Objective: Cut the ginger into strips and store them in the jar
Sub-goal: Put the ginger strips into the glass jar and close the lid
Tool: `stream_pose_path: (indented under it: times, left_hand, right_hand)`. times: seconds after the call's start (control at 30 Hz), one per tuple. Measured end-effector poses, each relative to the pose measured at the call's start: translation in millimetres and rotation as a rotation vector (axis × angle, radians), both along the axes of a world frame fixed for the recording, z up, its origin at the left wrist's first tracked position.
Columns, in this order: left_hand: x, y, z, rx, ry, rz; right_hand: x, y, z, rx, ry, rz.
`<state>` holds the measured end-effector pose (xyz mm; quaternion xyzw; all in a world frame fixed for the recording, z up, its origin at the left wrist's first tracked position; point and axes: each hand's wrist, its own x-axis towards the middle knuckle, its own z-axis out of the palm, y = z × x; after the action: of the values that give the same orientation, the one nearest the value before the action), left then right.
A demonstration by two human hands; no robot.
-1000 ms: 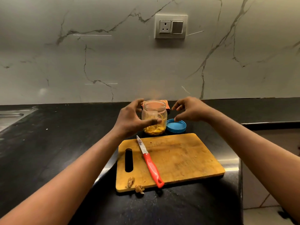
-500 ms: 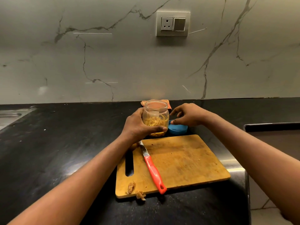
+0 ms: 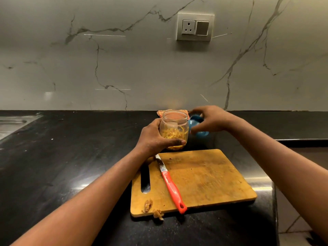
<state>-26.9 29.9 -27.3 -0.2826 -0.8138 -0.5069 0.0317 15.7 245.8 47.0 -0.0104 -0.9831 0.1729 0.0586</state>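
The open jar (image 3: pixel 174 128) stands upright just behind the far edge of the cutting board (image 3: pixel 204 178), ginger strips (image 3: pixel 174 134) filling its lower half. The left hand (image 3: pixel 152 139) grips it, fingers and thumb wrapped round its side. Just to its right, the right hand (image 3: pixel 211 119) holds the blue lid (image 3: pixel 195 120) tilted in curled fingers. A red-handled knife (image 3: pixel 170 183) lies on the board, ginger scraps (image 3: pixel 148 205) at its near left corner, all on a black counter (image 3: pixel 71 157)

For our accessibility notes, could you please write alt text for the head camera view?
A person's left-hand grip holds an open glass jar of ginger strips at a black counter while the right-hand grip holds a blue lid tilted beside it. A red-handled knife lies on the wooden cutting board in front.
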Motion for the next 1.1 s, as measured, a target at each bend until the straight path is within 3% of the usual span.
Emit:
stream_pose_path:
  times: [0.13,0.27,0.4,0.93,1.1]
  left_hand:
    - [0,1,0,0.003,-0.007,0.017]
    - [-1,1,1,-0.003,-0.003,0.025]
    - [-2,-2,1,0.017,-0.034,0.003]
    - [-11,-10,1,0.042,-0.109,-0.121]
    - [-10,-11,1,0.071,-0.144,-0.153]
  right_hand:
    - [5,5,20,-0.115,0.422,0.023]
    - [6,-7,28,-0.353,0.563,0.061]
    - [12,-20,27,-0.429,0.422,0.183]
    - [-4,-56,79,0.098,-0.254,0.314]
    - [-9,-81,89,0.254,-0.327,0.314]
